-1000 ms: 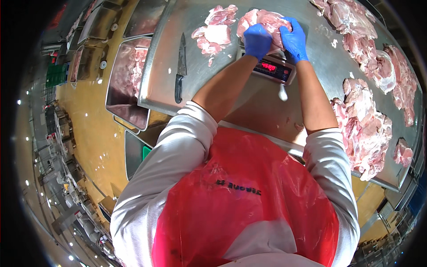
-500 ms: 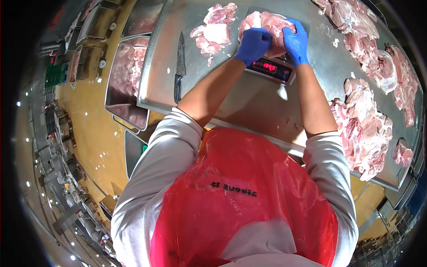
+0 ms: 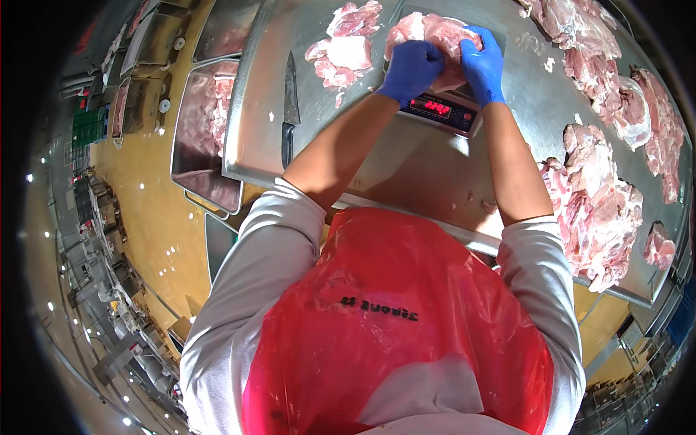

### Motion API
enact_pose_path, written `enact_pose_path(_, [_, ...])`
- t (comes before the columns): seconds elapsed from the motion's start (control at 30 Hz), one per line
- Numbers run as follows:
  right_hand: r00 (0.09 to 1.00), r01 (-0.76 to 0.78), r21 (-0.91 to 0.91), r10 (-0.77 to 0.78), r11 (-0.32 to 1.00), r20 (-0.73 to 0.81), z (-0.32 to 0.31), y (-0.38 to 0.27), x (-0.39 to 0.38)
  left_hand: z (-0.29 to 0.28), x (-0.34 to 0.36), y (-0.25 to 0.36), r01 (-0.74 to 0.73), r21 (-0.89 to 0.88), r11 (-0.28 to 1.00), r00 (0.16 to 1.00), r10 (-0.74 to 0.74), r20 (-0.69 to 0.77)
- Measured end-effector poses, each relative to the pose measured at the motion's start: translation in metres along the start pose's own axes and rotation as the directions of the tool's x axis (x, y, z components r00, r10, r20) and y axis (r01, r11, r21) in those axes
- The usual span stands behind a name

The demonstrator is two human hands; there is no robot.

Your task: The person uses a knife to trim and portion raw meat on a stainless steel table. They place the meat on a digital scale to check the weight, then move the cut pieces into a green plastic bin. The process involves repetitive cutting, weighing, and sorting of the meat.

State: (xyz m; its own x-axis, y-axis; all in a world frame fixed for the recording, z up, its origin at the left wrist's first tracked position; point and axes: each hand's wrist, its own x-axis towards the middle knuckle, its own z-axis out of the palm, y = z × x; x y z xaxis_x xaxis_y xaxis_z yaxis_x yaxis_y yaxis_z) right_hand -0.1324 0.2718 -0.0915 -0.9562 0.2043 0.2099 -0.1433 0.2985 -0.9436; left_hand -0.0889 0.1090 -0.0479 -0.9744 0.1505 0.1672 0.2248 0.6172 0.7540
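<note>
A pale pink piece of raw meat [image 3: 444,45] rests on a digital scale [image 3: 464,122] with a lit red display. My left hand [image 3: 413,72], in a blue glove, grips the meat's near left side with its fingers curled in. At the right side, my right hand [image 3: 483,67], also gloved in blue, holds the meat with thumb and fingers bent round it. Both palms hide parts of the meat and of the scale's platform. Left of my left forearm lies a knife [image 3: 291,94] with a dark handle, flat on the metal table [image 3: 250,138].
Smaller meat pieces [image 3: 341,54] lie beyond the knife. Large meat piles [image 3: 591,196] cover the table's right side, with a small piece [image 3: 659,246] near its right edge. Left of the table stands a metal bin [image 3: 190,134] with meat inside.
The digits on the scale's display have changed. Both hands keep their hold on the meat, with only a slight shift of the left hand and of the view.
</note>
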Motion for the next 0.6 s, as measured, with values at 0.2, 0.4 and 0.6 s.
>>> enact_pose_path(0.2, [0.999,-0.023,-0.021,0.023,1.000,0.026,0.002,-0.007,0.002,0.016,0.009,-0.013,-0.049,0.011,0.999,0.995,0.050,-0.089])
enact_pose_path(0.4, [0.999,0.007,-0.041,-0.005,0.999,0.048,-0.001,-0.006,0.003,0.020,0.013,-0.010,-0.048,0.055,0.997,0.985,0.057,-0.161])
enact_pose_path(0.6, [0.999,-0.032,-0.039,0.033,0.999,0.023,-0.003,-0.002,0.001,0.022,0.013,-0.017,-0.074,0.065,0.995,0.976,0.085,-0.199])
